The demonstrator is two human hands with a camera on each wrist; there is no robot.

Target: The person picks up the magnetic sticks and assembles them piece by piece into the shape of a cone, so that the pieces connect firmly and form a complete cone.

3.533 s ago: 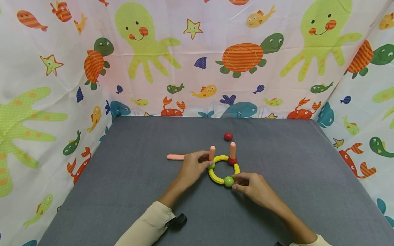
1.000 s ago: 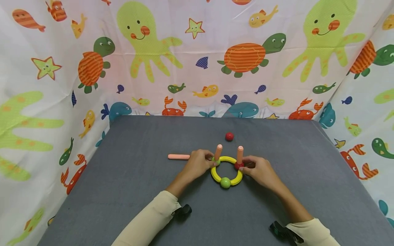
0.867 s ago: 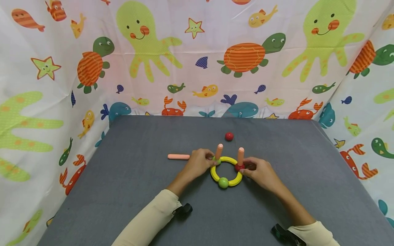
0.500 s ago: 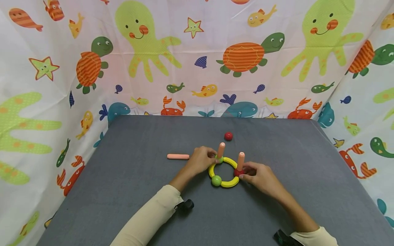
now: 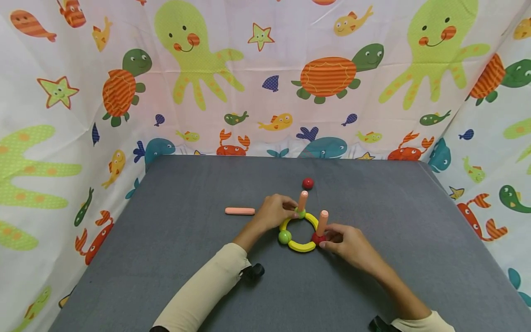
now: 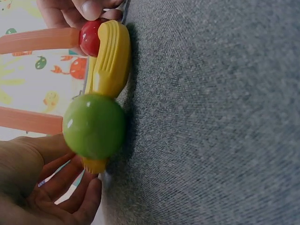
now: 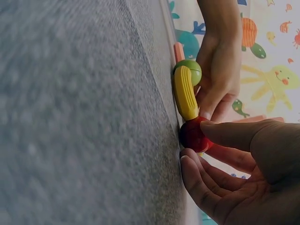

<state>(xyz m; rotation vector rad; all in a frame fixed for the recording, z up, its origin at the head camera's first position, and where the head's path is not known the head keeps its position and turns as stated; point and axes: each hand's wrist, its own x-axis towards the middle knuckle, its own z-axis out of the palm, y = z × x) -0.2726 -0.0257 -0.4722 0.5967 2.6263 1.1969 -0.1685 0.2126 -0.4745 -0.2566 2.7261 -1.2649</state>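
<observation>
On the grey table lies a ring of curved yellow bars [image 5: 302,247] joined by balls. A green ball [image 5: 285,237] sits at its left, another green ball [image 5: 301,214] at the back, and a red ball [image 5: 318,239] at the right. A pink stick [image 5: 303,200] stands on the back green ball; a second pink stick [image 5: 322,222] rises from the red one, leaning slightly. My left hand [image 5: 274,212] holds the back green ball, its fingers partly hidden behind it. With thumb and fingertips, my right hand [image 5: 348,244] pinches the red ball, seen closely as a red ball [image 7: 193,134] in the right wrist view.
A loose pink stick [image 5: 239,211] lies left of my left hand. Behind the ring rests a single red ball [image 5: 308,183]. The grey table [image 5: 199,184] ends at a curtain [image 5: 265,92] printed with sea animals.
The ring has turned clockwise seen from above: the front green ball went left, the left one to the back, the red one forward. My right hand shifted from the front green ball to the red ball.
</observation>
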